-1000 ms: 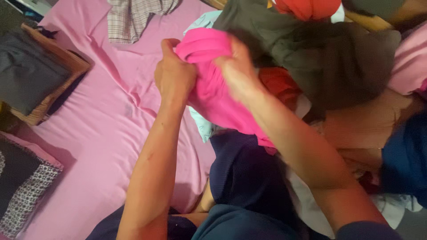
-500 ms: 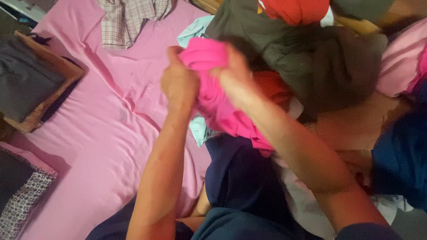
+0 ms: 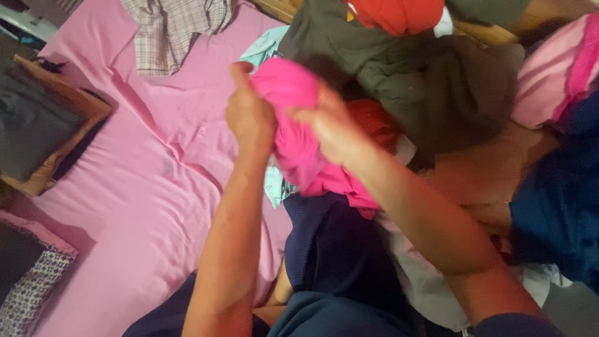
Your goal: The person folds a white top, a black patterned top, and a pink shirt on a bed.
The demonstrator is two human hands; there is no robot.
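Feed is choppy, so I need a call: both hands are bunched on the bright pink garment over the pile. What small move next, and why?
Probably draw the hands apart to spread the pink garment. The left hand and right hand grip it close together, so it hangs crumpled above the dark olive clothes, with open pink sheet to the left.

No packages, labels, signs or screens are visible. The view holds only cloth items, among them a bright pink garment [image 3: 299, 125], and nothing on or around that garment carries a tag, wrapper, printed panel or display. Items at the left edge of the frame, well apart from the pink garment, are too dark and blurred to identify.
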